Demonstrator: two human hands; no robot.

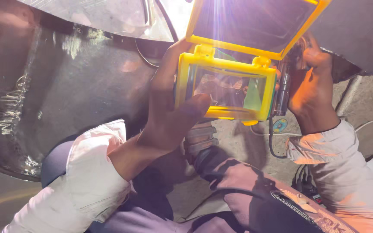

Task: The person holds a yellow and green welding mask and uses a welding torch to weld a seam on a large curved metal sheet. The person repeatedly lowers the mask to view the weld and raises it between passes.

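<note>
A yellow case [225, 88] with a clear window is held up in the upper middle of the frame. Its lid [255, 23], hinged along the top edge, is swung open upward and reaches the top border. The left hand [169, 108] is closed around the case's left side, with the thumb laid across the lower left corner of the window and the fingers hidden behind the case. The right hand [309, 88] is seen at the upper right, beside the case's right edge, curled about a dark cylindrical part [283, 92] that stands just beside the case; how firmly it is gripped cannot be told. A black cable [273, 138] hangs down from that part. White sleeves [91, 177] cover both forearms. A large dull metal surface [65, 77] fills the upper left. A rough concrete floor [238, 142] is seen below the case, and a dark bag [255, 203] lies at the lower middle.
</note>
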